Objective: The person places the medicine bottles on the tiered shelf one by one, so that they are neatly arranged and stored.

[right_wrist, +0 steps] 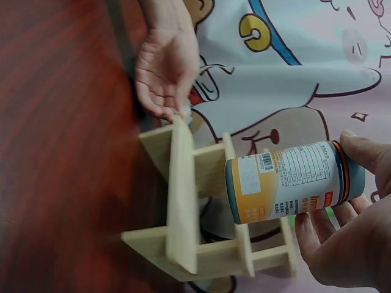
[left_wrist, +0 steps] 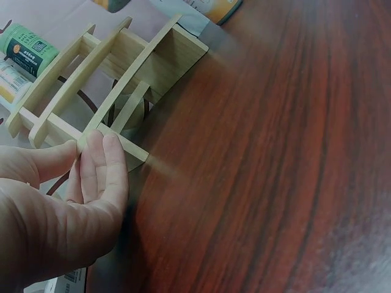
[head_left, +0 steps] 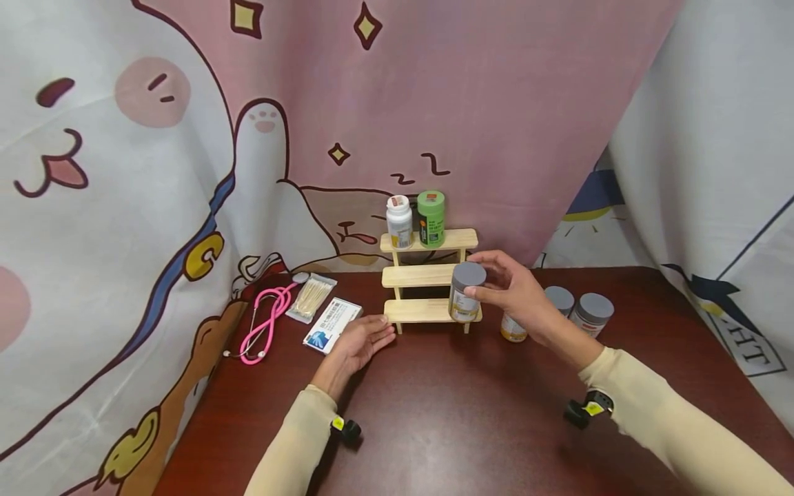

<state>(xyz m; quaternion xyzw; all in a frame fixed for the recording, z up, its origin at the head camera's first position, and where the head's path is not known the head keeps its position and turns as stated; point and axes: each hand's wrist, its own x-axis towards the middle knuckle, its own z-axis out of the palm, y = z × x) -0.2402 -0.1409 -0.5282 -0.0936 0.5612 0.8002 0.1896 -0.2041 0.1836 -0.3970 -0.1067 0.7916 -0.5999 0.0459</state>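
A small three-tier wooden stand [head_left: 417,311] stands on the table. My left hand [head_left: 361,341] is at the left end of its lowest tier; in the left wrist view the thumb and fingers [left_wrist: 113,162] pinch that end. With thumb and fingers around its grey lid, my right hand [head_left: 517,296] holds a supplement jar [head_left: 465,303] upright in front of the stand's right side. The right wrist view shows the jar's white and yellow label [right_wrist: 284,183] with the stand behind it. On the top tier are a white bottle [head_left: 400,224] and a green bottle [head_left: 431,220].
Right of the stand are more grey-lidded jars [head_left: 593,313], one [head_left: 513,329] partly hidden behind my right hand. To the left lie a white medicine box [head_left: 333,325], a pack of cotton swabs [head_left: 311,297] and a pink stethoscope [head_left: 273,320]. A printed cloth [head_left: 527,124] hangs behind the table.
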